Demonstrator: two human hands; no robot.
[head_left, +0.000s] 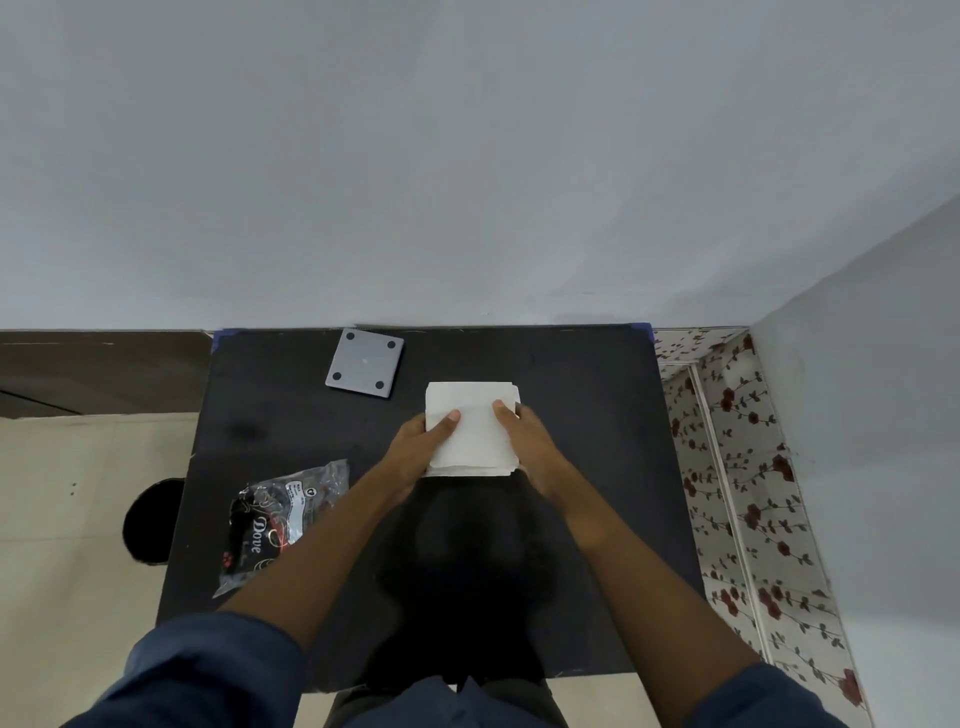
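A stack of white paper napkins (472, 415) sits a little beyond the middle of the black table (587, 467). My left hand (415, 452) grips the stack's left side, thumb lying on top and fingers hidden beneath or beside it. My right hand (530, 447) holds the right side in the same way, thumb on the top sheet. The sheets at the stack's near edge look slightly uneven.
A grey square plate (364, 362) with a dark dot near each corner lies at the table's far edge, left of the stack. A crumpled black Dove wrapper (280, 519) lies at the near left. The table stands against a white wall (467, 156); a floral cloth (737, 467) covers the surface to its right.
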